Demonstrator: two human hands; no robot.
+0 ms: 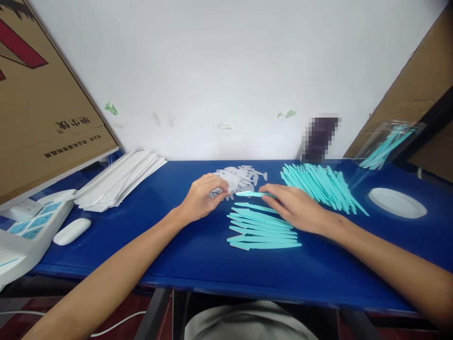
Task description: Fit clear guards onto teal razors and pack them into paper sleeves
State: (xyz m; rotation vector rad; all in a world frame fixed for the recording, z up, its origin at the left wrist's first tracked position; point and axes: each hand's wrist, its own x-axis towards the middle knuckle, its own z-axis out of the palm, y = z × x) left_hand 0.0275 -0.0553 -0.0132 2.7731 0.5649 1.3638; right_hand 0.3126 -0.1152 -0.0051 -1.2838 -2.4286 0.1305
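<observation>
My right hand (283,203) is closed on the handle of a teal eyebrow razor (253,193), held level with its pale blade end pointing left. Close to that blade end, my left hand (205,196) is closed in a pinch; a small translucent cap seems to be at its fingertips, partly hidden. Behind the left fingers lies a heap of translucent caps (244,175). Below the hands, several teal razors (264,231) lie in a row, blade ends to the left. A larger pile of teal razors (318,186) sits beyond my right hand.
On the blue table (198,259), white paper sleeves (120,179), a white oval case (71,231) and a power strip (31,231) are at the left. A clear jar (385,141) with teal razors and a white lid (397,203) are at the right. Cardboard boxes (53,94) flank the table.
</observation>
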